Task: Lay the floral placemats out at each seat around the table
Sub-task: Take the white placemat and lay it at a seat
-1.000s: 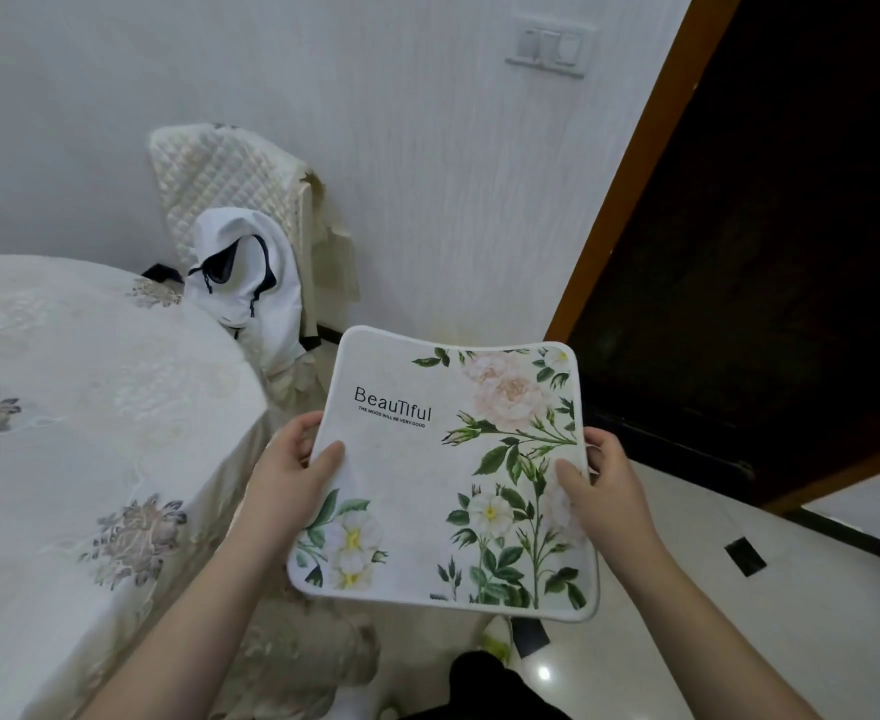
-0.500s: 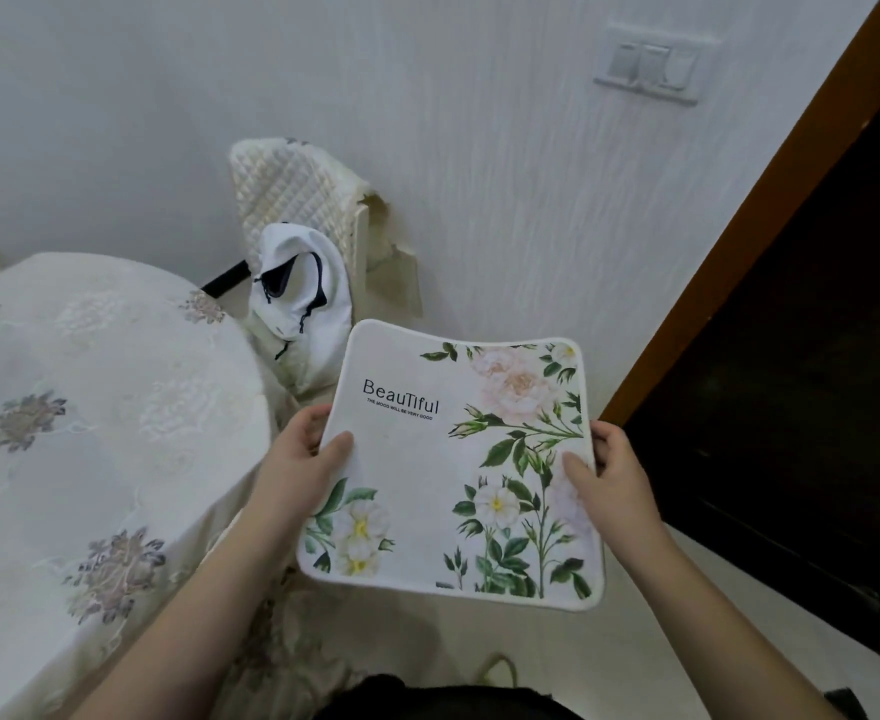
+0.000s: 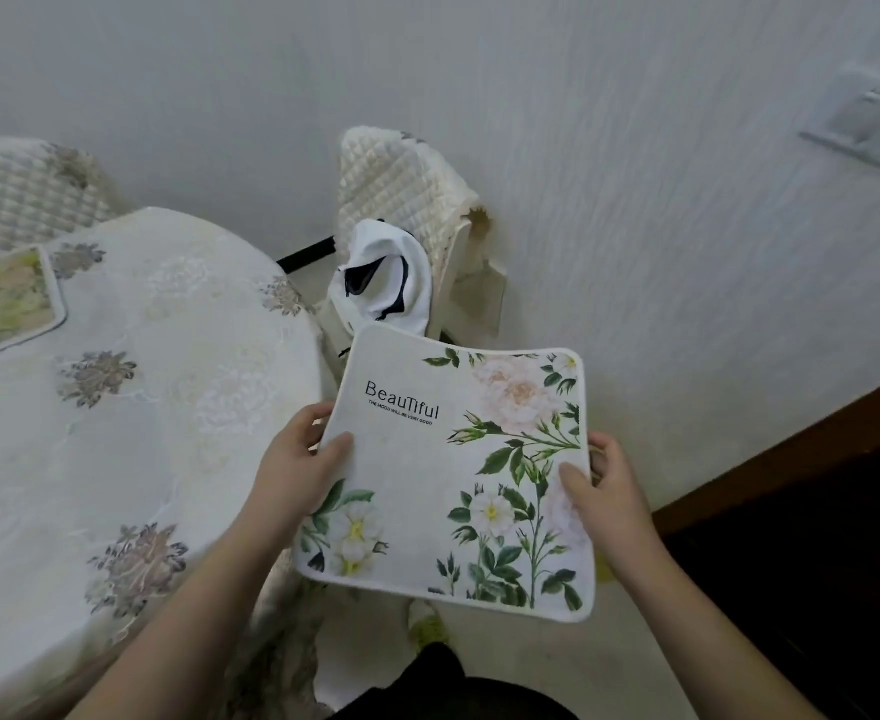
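I hold a white floral placemat (image 3: 443,475) printed "Beautiful" in front of me, beside the table's right edge and above the floor. My left hand (image 3: 297,459) grips its left edge, thumb on top. My right hand (image 3: 607,491) grips the right edge the same way. The round table (image 3: 131,407) with a cream embroidered cloth fills the left. A second floral placemat (image 3: 4,304) lies flat on it at the far left.
A chair with a quilted cream cover (image 3: 401,200) stands against the wall, a white garment (image 3: 386,283) draped on it. Another quilted chair back (image 3: 17,194) shows behind the table. A dark doorway (image 3: 817,511) lies to the right, and a wall switch (image 3: 874,127) sits at upper right.
The view has swung left, bringing the table, a second chair and the laid placemat into sight. Both hands keep the same grip on the held placemat.
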A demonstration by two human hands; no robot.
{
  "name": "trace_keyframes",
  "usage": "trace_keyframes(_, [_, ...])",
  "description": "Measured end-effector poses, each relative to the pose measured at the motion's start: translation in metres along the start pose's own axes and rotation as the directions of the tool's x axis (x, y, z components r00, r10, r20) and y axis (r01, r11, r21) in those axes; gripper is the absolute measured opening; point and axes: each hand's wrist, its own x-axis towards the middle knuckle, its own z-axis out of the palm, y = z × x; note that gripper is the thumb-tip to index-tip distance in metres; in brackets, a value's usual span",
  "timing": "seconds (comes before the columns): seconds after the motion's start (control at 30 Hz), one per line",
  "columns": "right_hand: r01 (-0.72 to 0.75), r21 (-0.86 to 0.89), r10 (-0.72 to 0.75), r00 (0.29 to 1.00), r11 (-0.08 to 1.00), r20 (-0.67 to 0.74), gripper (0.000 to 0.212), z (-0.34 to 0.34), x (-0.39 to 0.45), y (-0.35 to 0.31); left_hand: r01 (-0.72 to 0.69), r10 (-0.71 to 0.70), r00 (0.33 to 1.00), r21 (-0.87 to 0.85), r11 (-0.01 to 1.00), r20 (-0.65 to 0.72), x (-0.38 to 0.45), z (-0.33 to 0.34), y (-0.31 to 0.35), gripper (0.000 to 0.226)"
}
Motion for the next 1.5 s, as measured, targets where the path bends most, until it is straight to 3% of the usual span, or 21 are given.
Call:
trace_keyframes(0.4, [0.032,-0.104,-0.010,0.978,0.994,0.210,0.029,0.089,0.106,-0.066,0.110,-0.113,0.983,-0.030,0.993,-0.143,0.091,-0.054,-0.004,0.028])
trace_keyframes(0.77, [0.151,-0.195,-0.048,0.891,0.969,0.451,0.032,0.177,0.185,-0.107,0.242,-0.291,0.913,-0.193,0.951,-0.285,0.110,-0.094,-0.014,0.048])
trace_keyframes(1.03, [0.273,-0.203,-0.062,0.724,0.940,0.687,0.032,0.238,0.251,-0.138,0.300,-0.395,0.823,-0.277,0.913,-0.409,0.126,-0.103,-0.015,0.045])
trace_keyframes(1.5, [0.424,-0.196,0.035,0.357,0.884,0.933,0.035,0.329,0.246,-0.156,0.436,-0.490,0.499,-0.281,0.855,-0.715,0.084,-0.121,-0.049,0.038])
